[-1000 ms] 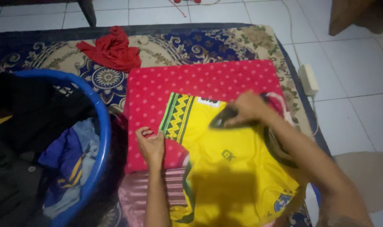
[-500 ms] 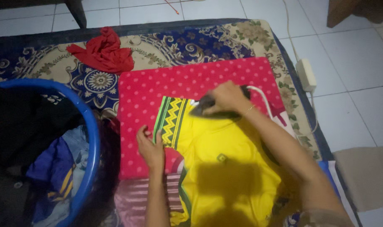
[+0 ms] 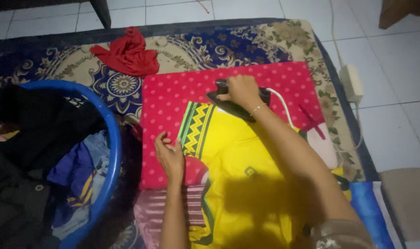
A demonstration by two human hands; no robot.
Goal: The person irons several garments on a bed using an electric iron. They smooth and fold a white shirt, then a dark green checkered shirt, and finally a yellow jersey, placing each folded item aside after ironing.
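A yellow jersey (image 3: 240, 161) with a green zigzag sleeve band lies spread on a red cloth with white dots (image 3: 173, 94). My right hand (image 3: 241, 90) grips the handle of a dark clothes iron (image 3: 228, 105), which rests at the jersey's far edge, by the collar. A white cord (image 3: 280, 102) runs from the iron toward the right. My left hand (image 3: 170, 154) presses flat on the sleeve's left edge, fingers apart, holding the fabric down.
A blue plastic basin (image 3: 112, 152) full of dark and blue clothes stands at the left. A crumpled red garment (image 3: 129, 54) lies on the patterned carpet (image 3: 219, 44) behind. A white power strip (image 3: 351, 83) sits on the tiled floor at right.
My right hand has slid the iron away from me, from the jersey's chest up to its collar edge. My left hand stays on the sleeve.
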